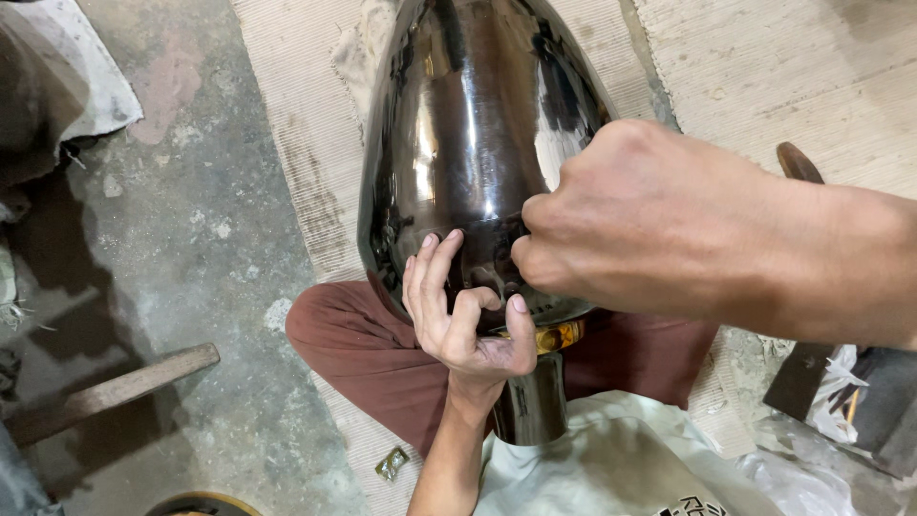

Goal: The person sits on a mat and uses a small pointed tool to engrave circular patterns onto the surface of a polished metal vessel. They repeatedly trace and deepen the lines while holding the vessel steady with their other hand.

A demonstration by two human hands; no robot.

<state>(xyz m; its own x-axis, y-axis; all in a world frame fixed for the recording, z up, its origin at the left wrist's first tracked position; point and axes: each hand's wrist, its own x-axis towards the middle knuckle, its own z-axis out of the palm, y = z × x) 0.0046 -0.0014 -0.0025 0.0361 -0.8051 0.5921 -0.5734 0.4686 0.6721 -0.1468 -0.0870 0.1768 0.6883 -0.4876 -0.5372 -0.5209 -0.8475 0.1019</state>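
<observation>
The vase [473,143] is a large, glossy black metal vessel lying across the person's lap, its long axis running away from the body: narrow neck and brass collar [559,336] toward the torso, wide body pointing outward over the mat [296,143].

Left hand [468,306]: positioned under and against the near shoulder of the vase, palm up. Fingers are spread apart, with the fingertips resting on the polished surface; the thumb curls toward the collar. It props the vase rather than gripping it.

Right hand [630,229]: reaches in from the right, above the left hand, and touches the same shoulder area. Fingers are curled tightly together into a fist. Whether a small tool is pinched inside cannot be told; the fingertips are hidden.

Both hands meet on the shoulder just above the collar. A wooden handle [119,390] lies on the floor, well to the left of the left hand.
</observation>
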